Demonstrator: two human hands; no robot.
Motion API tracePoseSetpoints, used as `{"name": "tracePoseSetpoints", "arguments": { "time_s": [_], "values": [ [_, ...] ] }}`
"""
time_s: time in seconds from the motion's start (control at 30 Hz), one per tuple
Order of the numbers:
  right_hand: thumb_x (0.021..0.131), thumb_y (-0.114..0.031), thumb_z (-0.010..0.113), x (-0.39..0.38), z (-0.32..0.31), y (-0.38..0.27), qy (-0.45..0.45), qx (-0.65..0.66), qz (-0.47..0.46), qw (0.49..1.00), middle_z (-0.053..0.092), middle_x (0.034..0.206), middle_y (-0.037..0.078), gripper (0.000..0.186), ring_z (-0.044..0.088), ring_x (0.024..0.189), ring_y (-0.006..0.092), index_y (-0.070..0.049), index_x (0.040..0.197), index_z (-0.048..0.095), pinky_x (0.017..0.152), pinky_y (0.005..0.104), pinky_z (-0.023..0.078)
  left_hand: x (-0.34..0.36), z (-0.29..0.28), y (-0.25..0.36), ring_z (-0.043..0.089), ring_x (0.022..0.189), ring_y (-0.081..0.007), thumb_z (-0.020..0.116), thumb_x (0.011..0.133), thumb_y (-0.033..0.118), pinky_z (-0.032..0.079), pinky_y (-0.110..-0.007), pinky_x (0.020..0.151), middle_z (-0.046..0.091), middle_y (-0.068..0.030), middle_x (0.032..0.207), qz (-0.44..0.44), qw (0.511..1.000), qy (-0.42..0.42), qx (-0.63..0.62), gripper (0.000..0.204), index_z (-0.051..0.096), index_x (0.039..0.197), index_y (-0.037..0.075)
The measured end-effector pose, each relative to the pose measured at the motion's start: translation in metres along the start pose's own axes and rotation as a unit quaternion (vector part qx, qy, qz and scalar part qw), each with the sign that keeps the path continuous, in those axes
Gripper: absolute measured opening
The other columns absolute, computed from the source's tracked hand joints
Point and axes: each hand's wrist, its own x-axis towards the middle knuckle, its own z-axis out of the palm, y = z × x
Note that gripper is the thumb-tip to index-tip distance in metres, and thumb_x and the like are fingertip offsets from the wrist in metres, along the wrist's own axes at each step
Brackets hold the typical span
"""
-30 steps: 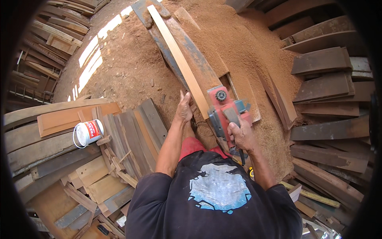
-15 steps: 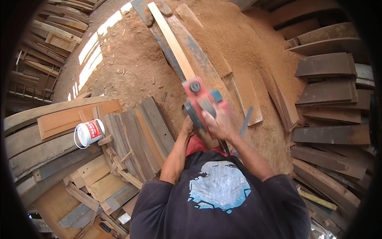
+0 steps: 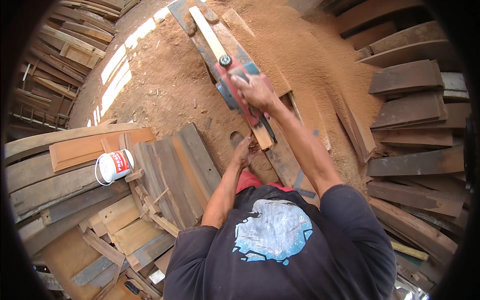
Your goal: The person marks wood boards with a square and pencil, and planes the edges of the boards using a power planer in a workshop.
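My right hand (image 3: 255,92) is wrapped round the handle of a red electric planer (image 3: 229,95), which is slightly blurred. The planer rests on a long, narrow wooden strip (image 3: 207,31). Pale wood shows ahead of the tool, and a short browner end sticks out behind it. Along a worn, dusty bench plank (image 3: 285,167) lies the strip, running away from me. My left hand (image 3: 244,152) grips the side of the strip's near end, its fingertips partly hidden there. A dark cord or hose trails from the back of the planer.
Sawdust (image 3: 315,65) covers the ground right of the bench, with loose boards (image 3: 352,127) lying in it. Stacked planks (image 3: 407,110) line the right side. At left, a white bucket (image 3: 114,166) stands on piled boards (image 3: 187,170), and more timber leans farther back.
My right hand has pushed the planer forward and left along the strip, uncovering its near end. My left hand has left the planer's side and is now at that end.
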Motion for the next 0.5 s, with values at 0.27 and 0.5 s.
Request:
{"name": "tracePoseSetpoints", "arguments": {
  "time_s": [0.27, 0.5],
  "values": [
    [0.096, -0.041, 0.061, -0.209, 0.023, 0.086, 0.066, -0.074, -0.032, 0.995, 0.070, 0.101, 0.024, 0.047, 0.069, 0.095, 0.0354, 0.002, 0.116, 0.063, 0.087, 0.0443, 0.052, -0.009, 0.007, -0.001, 0.069, 0.098, -0.0186, 0.060, 0.102, 0.036, 0.055, -0.034, 0.090, 0.070, -0.0077, 0.119, 0.062, 0.989, -0.128, -0.051, 0.040, 0.063, 0.132, 0.009],
    [0.096, -0.048, 0.061, -0.233, 0.031, 0.095, 0.069, -0.063, 0.025, 0.995, 0.064, 0.087, 0.031, 0.057, 0.067, 0.085, 0.0442, 0.008, 0.107, 0.059, 0.077, 0.0483, 0.051, 0.006, -0.014, -0.022, 0.068, 0.102, -0.0236, 0.057, 0.102, 0.031, 0.054, -0.040, 0.097, 0.070, -0.0098, 0.117, 0.087, 0.993, -0.035, -0.075, 0.040, 0.063, 0.130, 0.004]
  ]
}}
